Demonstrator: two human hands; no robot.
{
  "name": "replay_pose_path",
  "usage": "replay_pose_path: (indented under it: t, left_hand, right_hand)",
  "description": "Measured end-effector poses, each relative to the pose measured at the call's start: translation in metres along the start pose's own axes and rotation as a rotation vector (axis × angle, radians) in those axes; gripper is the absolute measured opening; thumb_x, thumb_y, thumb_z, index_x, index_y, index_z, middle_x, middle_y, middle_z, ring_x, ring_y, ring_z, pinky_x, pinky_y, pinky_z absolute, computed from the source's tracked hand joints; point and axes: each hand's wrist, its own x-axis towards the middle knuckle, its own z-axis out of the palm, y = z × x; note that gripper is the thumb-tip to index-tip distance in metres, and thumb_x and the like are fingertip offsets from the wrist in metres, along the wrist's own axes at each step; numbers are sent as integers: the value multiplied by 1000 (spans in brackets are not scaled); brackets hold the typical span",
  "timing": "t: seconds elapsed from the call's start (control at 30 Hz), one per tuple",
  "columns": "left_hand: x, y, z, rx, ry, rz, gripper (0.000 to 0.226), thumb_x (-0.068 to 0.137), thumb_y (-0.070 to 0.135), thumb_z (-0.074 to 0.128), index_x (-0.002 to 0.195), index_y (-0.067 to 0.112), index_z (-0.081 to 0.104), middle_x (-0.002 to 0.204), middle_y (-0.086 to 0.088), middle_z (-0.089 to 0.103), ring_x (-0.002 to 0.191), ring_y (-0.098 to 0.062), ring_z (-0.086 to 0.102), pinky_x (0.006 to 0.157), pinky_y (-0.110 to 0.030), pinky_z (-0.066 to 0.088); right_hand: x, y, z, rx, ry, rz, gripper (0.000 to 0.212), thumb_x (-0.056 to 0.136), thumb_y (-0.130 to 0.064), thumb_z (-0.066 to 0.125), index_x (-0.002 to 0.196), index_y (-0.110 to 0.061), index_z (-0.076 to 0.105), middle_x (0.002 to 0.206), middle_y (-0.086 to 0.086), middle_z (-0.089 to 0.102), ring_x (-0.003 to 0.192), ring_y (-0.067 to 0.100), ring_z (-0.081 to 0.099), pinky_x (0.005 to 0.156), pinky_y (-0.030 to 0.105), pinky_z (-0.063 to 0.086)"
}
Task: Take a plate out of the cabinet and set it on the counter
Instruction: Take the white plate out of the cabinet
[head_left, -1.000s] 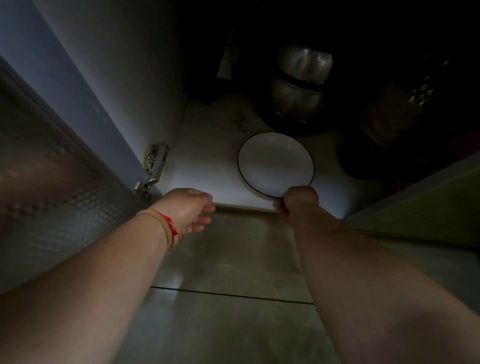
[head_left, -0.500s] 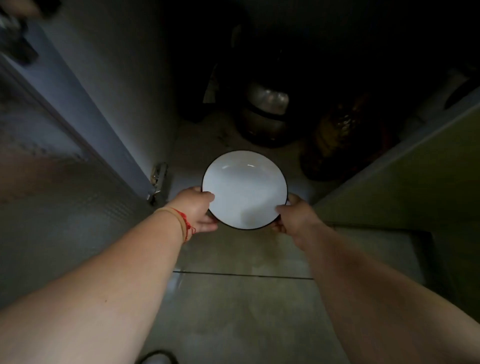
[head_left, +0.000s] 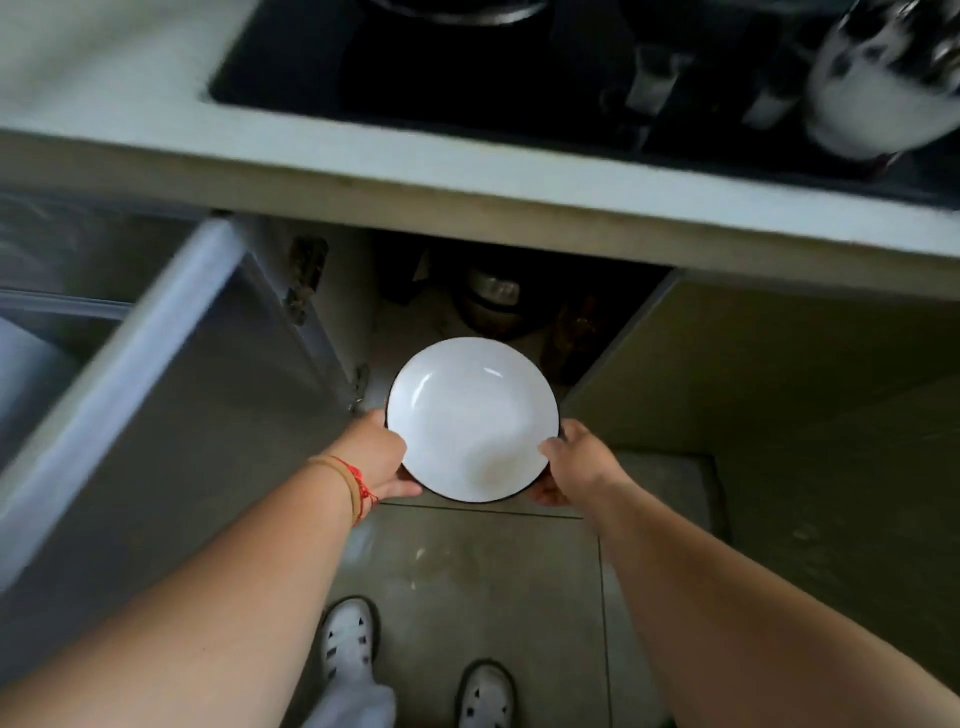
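A white plate (head_left: 470, 415) with a thin dark rim is held level in the air, in front of the open cabinet (head_left: 415, 322) and above the floor. My left hand (head_left: 382, 457) grips its left edge; a red string is tied round that wrist. My right hand (head_left: 574, 462) grips its right edge, fingers under the rim. The pale counter (head_left: 467, 171) runs across the view above the plate, well clear of it.
A black cooktop (head_left: 467, 67) is set into the counter, with a white jar (head_left: 878, 83) at its right. The open cabinet door (head_left: 145, 395) stands at my left. A pot (head_left: 491, 299) sits deep inside the cabinet. My white shoes (head_left: 345, 642) are on the tiled floor.
The plate has come off the cabinet shelf and out of the cabinet, now held by both hands. My view has risen, so the counter and cooktop have come into sight.
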Motion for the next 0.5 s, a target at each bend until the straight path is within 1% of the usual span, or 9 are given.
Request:
replay_pose_path:
  t: [0.03,0.07,0.13,0.17,0.23,0.3,0.4,0.43,0.5]
  left_hand:
    - [-22,2,-2,-10,-2,-3,31,86,-4,36,103,20,46,106,-7,56,87,-27,59,39,-28,53]
    - [-43,6,-6,-25,-4,-5,31,86,-4,35,104,19,46,101,-5,57,81,-25,60,38,-28,52]
    - [-86,13,-16,-51,-2,-3,32,86,-6,33,103,17,47,93,-4,58,76,-25,60,36,-28,52]
    - [-100,18,-19,-46,-4,3,31,85,-6,33,101,16,49,94,-6,58,79,-28,60,37,-29,52]
    - [-134,26,-33,-28,17,9,30,85,-7,34,97,13,52,104,-12,58,88,-32,60,43,-33,54]
    - [-163,31,-52,-35,68,38,31,85,-8,36,106,9,52,110,-16,56,91,-34,61,45,-35,56]
    - [-192,43,-79,-111,139,72,35,85,-7,34,109,11,51,111,-14,57,82,-27,60,38,-32,53]
    - [-200,46,-89,-119,156,87,35,85,-7,34,109,12,51,112,-14,57,83,-27,60,37,-32,53]
    - [-213,54,-107,-128,176,122,36,85,-6,33,110,12,50,108,-12,57,84,-26,60,39,-34,53]
  right_hand:
    - [-19,-4,-5,16,-15,18,24,90,-12,38,109,-11,51,89,17,67,66,28,69,51,34,58]
    - [-38,-9,-10,8,-40,29,22,90,-10,37,104,-9,53,81,17,67,61,27,68,48,32,56]
    - [-74,-19,-17,-42,-73,-3,13,91,-8,39,91,-7,52,66,14,65,56,27,67,55,36,58]
    - [-85,-25,-20,-38,-72,-13,11,91,-9,40,88,-8,51,61,12,64,53,26,66,56,37,57]
    - [-114,-38,-21,-69,-93,-22,14,89,-7,38,87,-5,52,50,11,64,44,23,63,51,33,54]
    - [-140,-55,-15,-159,-126,-92,15,85,-3,38,83,-5,53,49,10,64,44,23,61,51,34,52]
    - [-167,-82,-7,-146,-114,-201,18,80,-10,40,86,-7,57,56,11,67,42,23,59,45,29,47]
    - [-175,-90,-3,-151,-123,-239,19,78,-11,41,86,-7,58,56,11,69,41,22,58,45,27,47]
    - [-189,-107,6,-162,-147,-299,18,78,-11,41,85,-6,57,48,5,68,38,19,57,44,25,46]
